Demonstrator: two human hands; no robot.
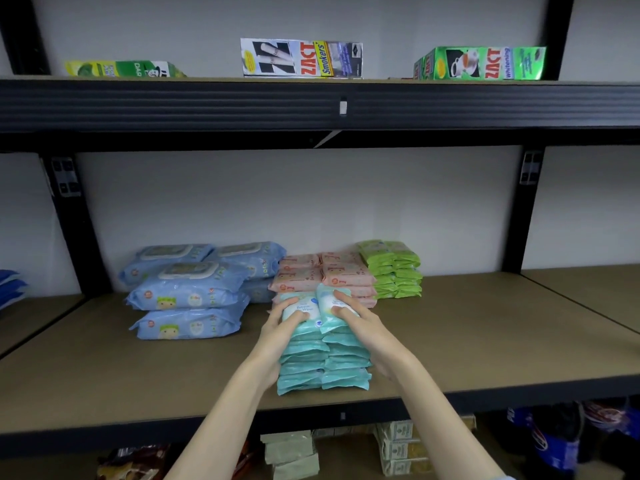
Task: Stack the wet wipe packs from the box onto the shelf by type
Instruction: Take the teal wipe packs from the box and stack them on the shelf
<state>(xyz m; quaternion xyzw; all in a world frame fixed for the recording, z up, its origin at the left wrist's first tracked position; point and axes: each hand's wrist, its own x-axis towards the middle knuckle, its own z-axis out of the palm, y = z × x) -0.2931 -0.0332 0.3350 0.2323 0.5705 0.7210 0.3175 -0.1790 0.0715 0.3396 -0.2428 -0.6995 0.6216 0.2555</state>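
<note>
Two side-by-side stacks of teal wet wipe packs (325,362) stand near the front edge of the brown shelf (467,341). My left hand (282,327) grips the top pack of the left stack (300,308), thumb on its face. My right hand (360,320) grips the top pack of the right stack (334,306), which tilts up at its far end. Behind them sit pink packs (322,275), green packs (394,270) and big blue packs (188,292). The box is out of view.
A black shelf beam (343,105) crosses above, with toothpaste boxes (301,58) on the upper shelf. Black uprights (74,216) stand at both sides. Blue packs (10,285) lie in the left bay. Goods fill the shelf below (394,448).
</note>
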